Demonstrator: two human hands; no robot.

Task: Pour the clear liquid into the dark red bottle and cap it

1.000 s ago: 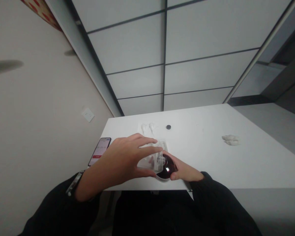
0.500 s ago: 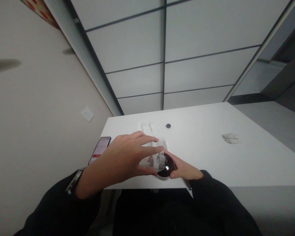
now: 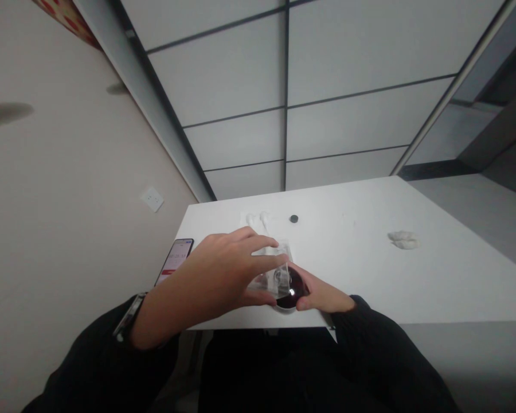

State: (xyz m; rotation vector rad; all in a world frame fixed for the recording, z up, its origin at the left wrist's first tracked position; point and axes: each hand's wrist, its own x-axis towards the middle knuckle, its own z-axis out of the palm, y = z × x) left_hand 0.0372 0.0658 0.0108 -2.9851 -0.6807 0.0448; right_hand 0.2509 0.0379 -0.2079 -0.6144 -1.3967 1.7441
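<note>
Above dark disc, left hand still grips pack.

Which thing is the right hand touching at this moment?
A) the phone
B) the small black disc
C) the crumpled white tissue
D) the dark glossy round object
D. The right hand lies against the dark glossy round object, just below the clear plastic pack that the left hand grips.

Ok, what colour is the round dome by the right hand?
The dome is glossy dark maroon, almost black; head view shows it best.
</note>
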